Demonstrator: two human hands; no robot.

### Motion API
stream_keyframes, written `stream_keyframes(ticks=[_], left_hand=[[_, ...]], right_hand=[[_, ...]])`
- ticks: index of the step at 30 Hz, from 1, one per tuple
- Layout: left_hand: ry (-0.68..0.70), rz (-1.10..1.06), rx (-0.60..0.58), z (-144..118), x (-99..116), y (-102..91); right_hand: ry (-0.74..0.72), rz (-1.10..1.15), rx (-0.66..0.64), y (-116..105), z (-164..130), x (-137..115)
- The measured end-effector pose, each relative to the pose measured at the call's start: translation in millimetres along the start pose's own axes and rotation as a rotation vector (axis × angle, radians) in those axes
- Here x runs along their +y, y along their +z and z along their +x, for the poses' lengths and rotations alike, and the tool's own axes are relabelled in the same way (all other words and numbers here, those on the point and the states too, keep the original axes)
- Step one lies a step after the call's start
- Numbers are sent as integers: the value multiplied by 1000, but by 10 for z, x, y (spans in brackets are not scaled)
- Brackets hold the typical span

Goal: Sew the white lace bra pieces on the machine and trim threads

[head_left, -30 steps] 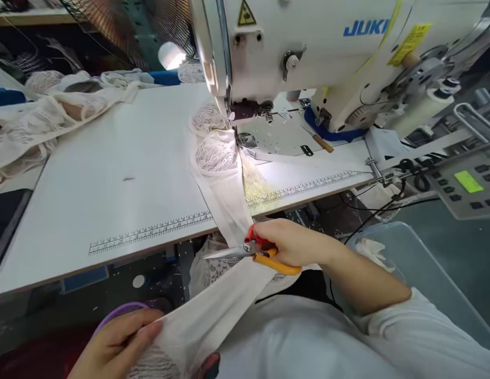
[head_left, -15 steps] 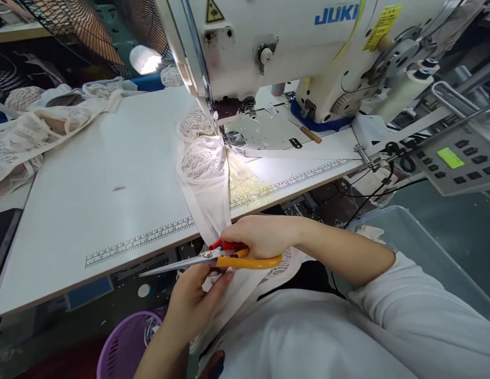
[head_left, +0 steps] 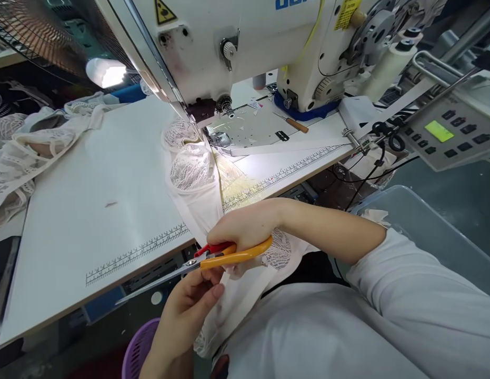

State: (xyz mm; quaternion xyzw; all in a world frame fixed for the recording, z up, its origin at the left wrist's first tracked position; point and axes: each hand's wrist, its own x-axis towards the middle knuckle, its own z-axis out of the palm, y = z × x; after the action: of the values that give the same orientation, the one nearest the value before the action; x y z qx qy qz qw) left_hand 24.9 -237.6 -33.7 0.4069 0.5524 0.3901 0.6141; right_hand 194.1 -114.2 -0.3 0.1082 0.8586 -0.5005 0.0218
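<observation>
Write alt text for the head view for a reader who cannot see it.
A person's right hand grips orange-handled scissors at the front edge of a white sewing table, while the left hand pinches white lace fabric just below the blades. The fabric trails back under the needle of a white sewing machine. A purple basket sits below.

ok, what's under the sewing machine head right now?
Under the sewing machine head lies white lace fabric, running over the table edge to the right hand with scissors. The needle point is hidden by fabric and glare.
</observation>
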Motion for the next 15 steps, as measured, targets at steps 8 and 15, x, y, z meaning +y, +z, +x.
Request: stream_keyframes(ticks=[8,15], left_hand=[[-97,-104,96,0,7,98],[-129,-73,121,-5,-24,75]], right_hand=[[-12,-82,47,-3,20,-70],[0,-88,64,18,30,-99]])
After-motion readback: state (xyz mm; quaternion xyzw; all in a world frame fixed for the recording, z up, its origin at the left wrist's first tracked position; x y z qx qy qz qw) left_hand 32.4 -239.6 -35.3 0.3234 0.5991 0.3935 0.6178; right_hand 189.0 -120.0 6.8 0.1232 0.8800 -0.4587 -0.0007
